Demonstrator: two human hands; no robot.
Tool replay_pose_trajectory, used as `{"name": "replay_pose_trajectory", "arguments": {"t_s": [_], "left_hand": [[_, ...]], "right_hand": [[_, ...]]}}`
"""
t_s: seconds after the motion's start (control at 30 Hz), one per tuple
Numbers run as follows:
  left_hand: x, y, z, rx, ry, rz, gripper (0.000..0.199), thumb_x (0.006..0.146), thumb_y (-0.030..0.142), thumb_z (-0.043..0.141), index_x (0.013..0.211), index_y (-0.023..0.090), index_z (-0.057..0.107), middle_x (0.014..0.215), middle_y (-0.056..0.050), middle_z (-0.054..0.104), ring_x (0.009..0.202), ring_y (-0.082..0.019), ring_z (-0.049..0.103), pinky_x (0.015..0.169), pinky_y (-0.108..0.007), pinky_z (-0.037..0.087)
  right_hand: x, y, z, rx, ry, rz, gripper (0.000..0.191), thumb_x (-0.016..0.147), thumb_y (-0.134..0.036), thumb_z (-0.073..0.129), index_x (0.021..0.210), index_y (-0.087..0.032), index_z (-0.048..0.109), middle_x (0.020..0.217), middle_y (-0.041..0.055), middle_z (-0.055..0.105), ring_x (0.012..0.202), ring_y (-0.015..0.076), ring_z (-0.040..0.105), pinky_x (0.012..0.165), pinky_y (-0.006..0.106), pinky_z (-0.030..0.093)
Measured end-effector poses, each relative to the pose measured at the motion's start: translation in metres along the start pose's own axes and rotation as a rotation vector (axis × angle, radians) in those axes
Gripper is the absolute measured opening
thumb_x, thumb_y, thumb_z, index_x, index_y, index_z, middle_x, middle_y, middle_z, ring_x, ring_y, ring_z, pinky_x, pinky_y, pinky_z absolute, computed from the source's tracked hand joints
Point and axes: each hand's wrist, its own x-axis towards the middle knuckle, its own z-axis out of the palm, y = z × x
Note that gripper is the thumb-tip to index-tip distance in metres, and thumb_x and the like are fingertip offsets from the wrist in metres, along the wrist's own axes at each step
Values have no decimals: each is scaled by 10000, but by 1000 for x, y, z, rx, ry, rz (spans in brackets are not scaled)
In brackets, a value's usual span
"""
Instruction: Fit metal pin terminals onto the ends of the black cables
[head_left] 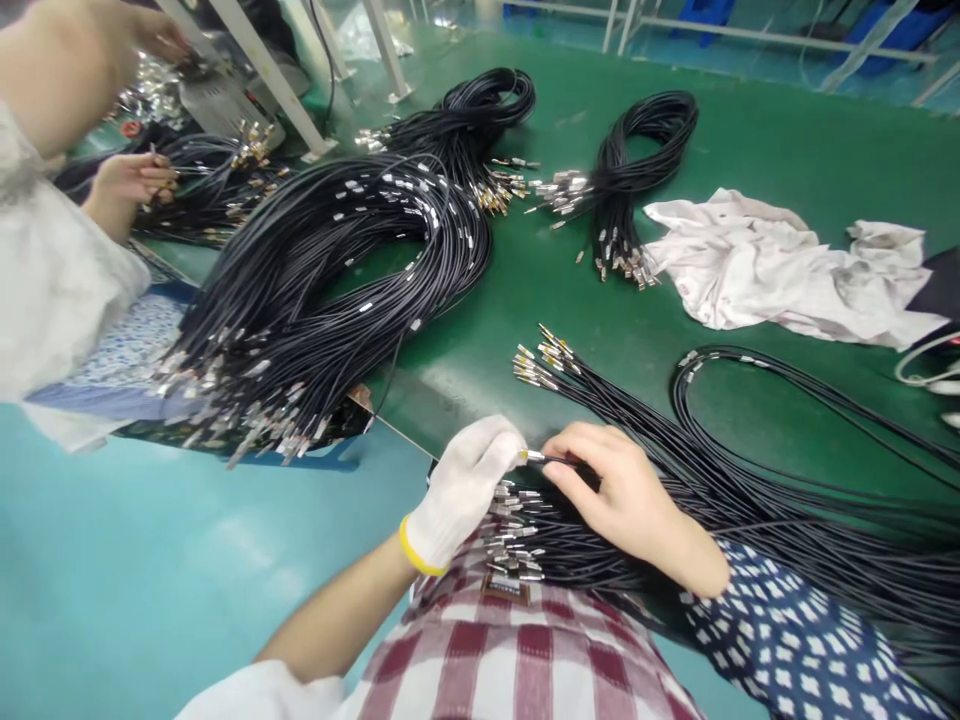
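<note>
My left hand point(474, 480), in a white knit glove with a yellow cuff, pinches the metal end of a black cable point(534, 456). My bare right hand point(611, 485) is closed on the same cable just behind that metal connector. Below both hands, a bundle of black cables point(577, 545) lies along the table edge, its metal ends pointing left. Another spread of black cables point(622, 400) runs off to the right behind my right hand, with its metal and yellowish tips lying on the green table.
A large heap of black cables point(442, 260) hangs over the table's left edge. Two coiled bundles point(652, 150) point(480, 110) lie farther back. A crumpled white cloth point(787, 265) is at right. At left, a co-worker's hand point(131, 185) holds something small near a machine point(225, 105).
</note>
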Motion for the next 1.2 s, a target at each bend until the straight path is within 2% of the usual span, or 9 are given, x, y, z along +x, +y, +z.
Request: {"name": "replay_pose_trajectory", "arguments": {"t_s": [0.13, 0.33, 0.4, 0.53, 0.6, 0.8, 0.93, 1.03, 1.2], "left_hand": [[-6, 3, -1, 31, -28, 10, 292, 994, 244, 372, 716, 200, 450, 767, 26, 486, 746, -133, 453, 725, -265, 357], [-8, 4, 1, 2, -46, -31, 280, 985, 225, 380, 707, 203, 408, 728, 35, 431, 687, -122, 414, 685, -260, 356], [-7, 6, 2, 15, -53, -25, 284, 977, 201, 371, 695, 203, 394, 727, 30, 428, 683, -124, 410, 690, -262, 362], [-9, 6, 4, 104, -49, 39, 280, 978, 203, 367, 700, 206, 396, 763, 14, 453, 726, -135, 434, 749, -270, 385], [-10, 2, 6, 144, -32, 53, 265, 981, 213, 368, 718, 209, 403, 777, 11, 465, 748, -139, 458, 774, -273, 401], [-12, -10, 10, 241, 62, 116, 248, 989, 247, 375, 756, 225, 456, 796, -1, 548, 769, -154, 541, 775, -279, 468], [-12, -15, 15, 313, 116, 193, 250, 988, 247, 373, 765, 229, 483, 804, -16, 580, 782, -167, 562, 779, -292, 487], [-12, -20, 15, 338, 140, 184, 248, 983, 253, 364, 768, 223, 485, 819, -29, 579, 805, -182, 549, 805, -318, 472], [-3, -13, -1, 148, -79, 184, 241, 958, 317, 431, 758, 211, 514, 823, -17, 583, 803, -173, 541, 804, -307, 460]], "right_hand": [[6, -10, 8, 242, -87, 79, 286, 1011, -259, 510, 768, -191, 643, 748, 16, 677, 706, 155, 605, 701, 283, 434], [2, -12, 15, 692, -212, 319, 329, 974, -407, 544, 757, -177, 632, 672, 14, 647, 598, 139, 582, 567, 244, 450], [-1, -14, 17, 615, -159, 281, 320, 980, -369, 534, 738, -177, 618, 672, 18, 638, 609, 141, 577, 582, 252, 446], [-7, -20, 22, 174, 69, 57, 271, 997, -240, 501, 765, -170, 624, 707, 31, 614, 655, 155, 549, 648, 294, 399], [-8, -21, 23, 64, 98, 6, 253, 1000, -220, 494, 793, -168, 631, 714, 31, 607, 649, 156, 536, 650, 301, 381], [-3, -18, 26, 342, -43, 158, 303, 993, -219, 495, 699, -190, 563, 653, -6, 600, 603, 133, 551, 587, 250, 394], [-3, -20, 30, 306, 44, 118, 304, 987, -219, 494, 686, -189, 527, 666, -5, 563, 618, 132, 518, 605, 257, 375], [-3, -19, 32, 241, 66, 77, 295, 982, -215, 494, 689, -187, 512, 677, -4, 528, 630, 134, 485, 617, 269, 349], [-1, -13, 27, 464, -87, 243, 334, 995, -326, 485, 700, -187, 557, 591, -35, 455, 560, 123, 418, 542, 256, 313]]}}
